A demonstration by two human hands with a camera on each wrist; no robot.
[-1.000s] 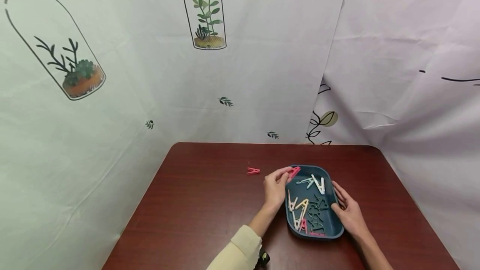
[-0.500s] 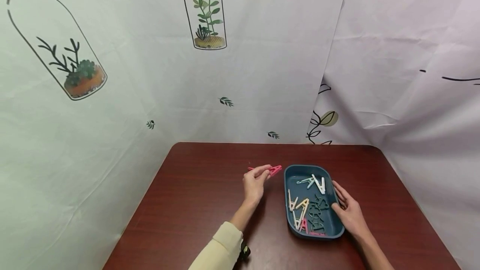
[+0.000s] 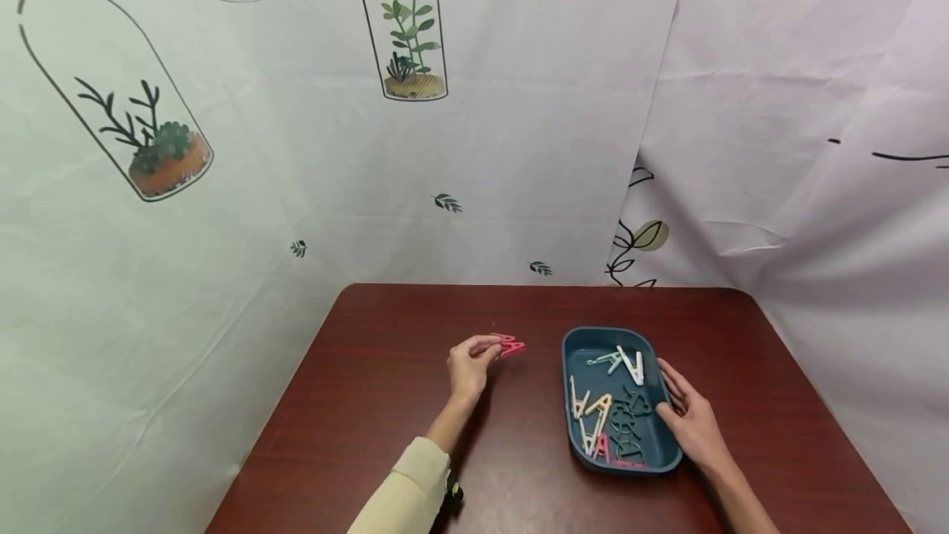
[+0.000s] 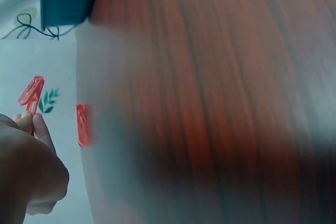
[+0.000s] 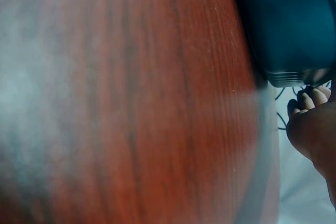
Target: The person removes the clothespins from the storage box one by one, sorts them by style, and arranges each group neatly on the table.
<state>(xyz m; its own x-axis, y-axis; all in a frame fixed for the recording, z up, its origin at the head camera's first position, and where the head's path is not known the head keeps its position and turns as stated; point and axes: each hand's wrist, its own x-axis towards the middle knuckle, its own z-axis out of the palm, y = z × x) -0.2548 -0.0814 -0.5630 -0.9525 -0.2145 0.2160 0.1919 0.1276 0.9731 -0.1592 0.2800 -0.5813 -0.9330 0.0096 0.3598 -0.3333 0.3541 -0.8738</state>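
My left hand [image 3: 469,367] pinches a pink clothespin [image 3: 514,348] between thumb and fingertips, left of the tray. In the left wrist view this clothespin [image 4: 32,94] points up from the fingertips, apart from a second pink clothespin [image 4: 82,124] lying on the table. My right hand [image 3: 693,425] holds the right side of a dark blue rectangular tray [image 3: 602,338], thumb at the rim and fingers along the outer wall. In the right wrist view, the tray's outside [image 5: 294,19] partly hides the fingertips.
Inside the tray lie white clothespins [image 3: 632,367], a pale green one [image 3: 612,361], cream ones [image 3: 597,409], pink ones [image 3: 602,447] and several dark green looped pieces [image 3: 624,419]. The brown table [image 3: 415,311] ends at a printed cloth backdrop [image 3: 504,147].
My left hand has carried the pink clothespin from above the tray's left rim leftward, to beside the other pink clothespin. My right hand and the tray have stayed put.
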